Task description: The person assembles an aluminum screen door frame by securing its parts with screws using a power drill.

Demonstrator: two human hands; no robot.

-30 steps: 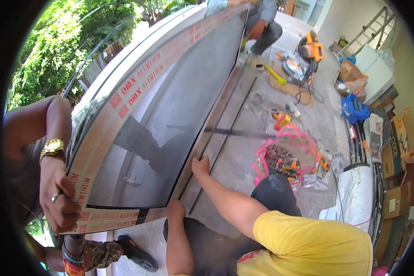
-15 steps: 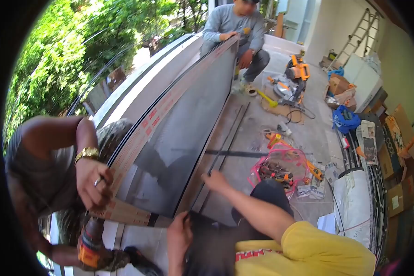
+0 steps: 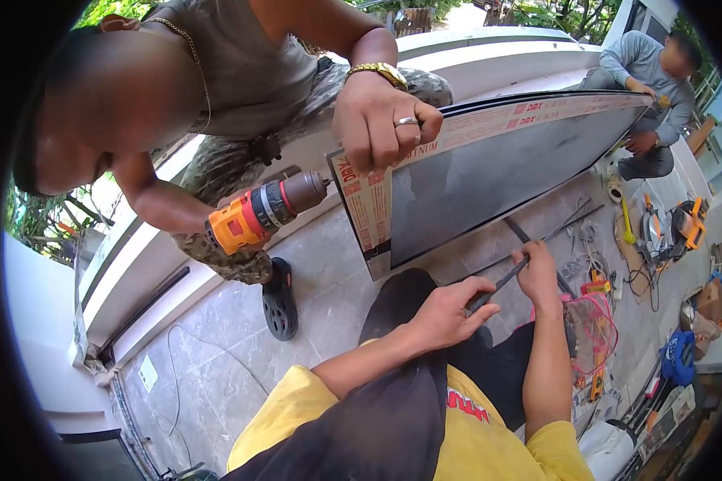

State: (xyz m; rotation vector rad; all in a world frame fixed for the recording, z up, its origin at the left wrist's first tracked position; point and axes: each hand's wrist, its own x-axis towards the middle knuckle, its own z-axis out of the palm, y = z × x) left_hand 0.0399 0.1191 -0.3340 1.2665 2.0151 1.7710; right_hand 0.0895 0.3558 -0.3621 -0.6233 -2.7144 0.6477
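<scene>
My left hand is closed round one end of a thin dark strip, low in front of my yellow shirt. Farther along the same strip, my right hand grips it with bent fingers. The strip slants up to the right between my hands. Beyond them a framed panel with printed tape on its border stands on edge. A co-worker's hand with a ring rests on its near top corner. That person's other hand holds an orange drill, its tip close to the frame.
A second person crouches at the panel's far end. On the floor at the right lie long dark strips, a pink-rimmed bag, a yellow tool and an orange saw. A thin cable crosses the tiles at lower left.
The view has swung left and tilted. My hands have come closer together on the dark strip, away from the panel's lower edge. The co-worker's drill has risen to the panel's near end.
</scene>
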